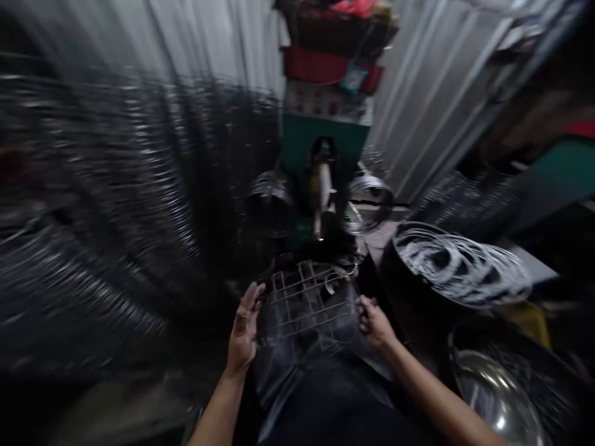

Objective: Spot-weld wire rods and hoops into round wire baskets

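Observation:
A square-meshed wire rack (307, 299) lies flat above my lap, in the lower middle of the head view. Beside its left edge is my left hand (245, 327), fingers stretched upward and open; blur hides whether the palm touches the wires. My right hand (373, 320) is closed at the rack's right edge, its fingers curled around the wire ends. Just beyond the rack stands a green machine (297, 139) with a pale upright part at its centre. A small wire ring (335, 284) shows at the rack's far right corner.
Tall stacks of wire racks (158, 155) line the left side. On the right, a round container holds many pale wire rings (460, 260), with a shiny metal bowl (497, 396) nearer. Wire coils (369, 201) flank the machine. Corrugated metal sheeting (427, 93) stands behind.

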`<state>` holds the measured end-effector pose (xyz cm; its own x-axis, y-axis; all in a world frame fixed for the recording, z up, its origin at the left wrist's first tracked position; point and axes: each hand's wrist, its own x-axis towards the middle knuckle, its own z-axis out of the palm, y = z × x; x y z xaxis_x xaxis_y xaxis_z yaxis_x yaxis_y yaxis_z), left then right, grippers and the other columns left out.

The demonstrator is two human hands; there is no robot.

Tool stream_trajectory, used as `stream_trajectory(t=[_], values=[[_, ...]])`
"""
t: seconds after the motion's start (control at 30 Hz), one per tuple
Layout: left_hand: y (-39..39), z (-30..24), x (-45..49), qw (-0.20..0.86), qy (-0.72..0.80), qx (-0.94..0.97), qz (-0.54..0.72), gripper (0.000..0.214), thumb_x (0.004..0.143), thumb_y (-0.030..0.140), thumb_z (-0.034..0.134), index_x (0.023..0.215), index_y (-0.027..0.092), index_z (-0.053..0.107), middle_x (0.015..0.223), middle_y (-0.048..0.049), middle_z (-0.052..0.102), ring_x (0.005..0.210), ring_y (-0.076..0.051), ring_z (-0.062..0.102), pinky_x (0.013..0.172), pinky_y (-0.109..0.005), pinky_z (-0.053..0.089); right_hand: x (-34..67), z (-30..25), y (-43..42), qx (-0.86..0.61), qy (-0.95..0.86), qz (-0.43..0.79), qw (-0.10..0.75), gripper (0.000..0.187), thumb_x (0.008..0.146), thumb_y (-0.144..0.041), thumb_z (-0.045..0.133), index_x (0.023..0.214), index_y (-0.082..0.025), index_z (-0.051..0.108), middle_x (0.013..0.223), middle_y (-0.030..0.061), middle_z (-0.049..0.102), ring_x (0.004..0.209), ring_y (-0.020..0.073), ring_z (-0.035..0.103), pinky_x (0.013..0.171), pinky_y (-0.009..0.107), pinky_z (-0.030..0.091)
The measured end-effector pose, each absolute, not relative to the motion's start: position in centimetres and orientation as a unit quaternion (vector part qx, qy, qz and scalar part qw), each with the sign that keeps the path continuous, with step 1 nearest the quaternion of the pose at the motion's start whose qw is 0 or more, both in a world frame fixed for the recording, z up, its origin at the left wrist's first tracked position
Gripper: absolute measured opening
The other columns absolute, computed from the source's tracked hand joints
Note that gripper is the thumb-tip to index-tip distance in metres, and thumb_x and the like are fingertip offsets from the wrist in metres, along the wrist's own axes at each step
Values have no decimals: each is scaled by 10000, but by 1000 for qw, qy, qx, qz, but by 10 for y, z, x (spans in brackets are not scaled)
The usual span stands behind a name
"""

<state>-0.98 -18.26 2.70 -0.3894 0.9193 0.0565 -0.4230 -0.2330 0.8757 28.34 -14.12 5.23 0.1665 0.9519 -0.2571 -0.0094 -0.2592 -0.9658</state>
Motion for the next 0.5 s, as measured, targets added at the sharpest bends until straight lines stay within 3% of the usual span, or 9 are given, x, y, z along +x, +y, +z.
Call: stream_trajectory(t=[0.1, 0.2, 0.27, 0.37, 0.5], values=[[-163, 12, 5, 537, 455, 339, 624, 628, 768, 646, 515, 1210, 202, 568, 1287, -107, 553, 1269, -295, 421, 1108, -452, 246, 314, 6, -156, -659, -420, 506, 365, 393, 692, -570, 586, 663, -179, 552, 491, -52, 460, 403, 85, 384, 407, 208, 316], [-147, 0, 19, 527, 486, 404, 567, 731, 729, 619, 588, 1324, 217, 447, 1331, -107, 507, 1291, -299, 387, 1112, -449, 237, 355, 0, -156, -669, -586, 381, 254, 225, 722, -378, 620, 631, -172, 619, 642, 17, 630, 672, 170, 591, 645, 251, 439], [-143, -2, 25, 507, 507, 426, 551, 811, 700, 619, 615, 1369, 226, 380, 1339, -107, 497, 1304, -305, 368, 1116, -456, 222, 389, 21, -143, -682, -638, 267, 238, 152, 765, -294, 574, 744, -186, 678, 812, 45, 693, 822, 193, 622, 754, 259, 441], [-147, -3, 29, 501, 522, 432, 538, 902, 654, 657, 620, 1397, 236, 330, 1323, -104, 512, 1308, -320, 359, 1125, -467, 191, 448, 65, -110, -755, -587, 119, 267, 247, 847, -288, 484, 974, -195, 675, 986, 68, 694, 918, 194, 626, 808, 260, 443], [-152, -3, 32, 511, 543, 400, 533, 870, 665, 662, 598, 1389, 253, 343, 1314, -90, 524, 1314, -331, 347, 1122, -475, 207, 515, 103, -61, -891, -434, 49, 121, 379, 879, -406, 469, 1060, -132, 658, 1040, 152, 673, 974, 260, 621, 790, 310, 459]])
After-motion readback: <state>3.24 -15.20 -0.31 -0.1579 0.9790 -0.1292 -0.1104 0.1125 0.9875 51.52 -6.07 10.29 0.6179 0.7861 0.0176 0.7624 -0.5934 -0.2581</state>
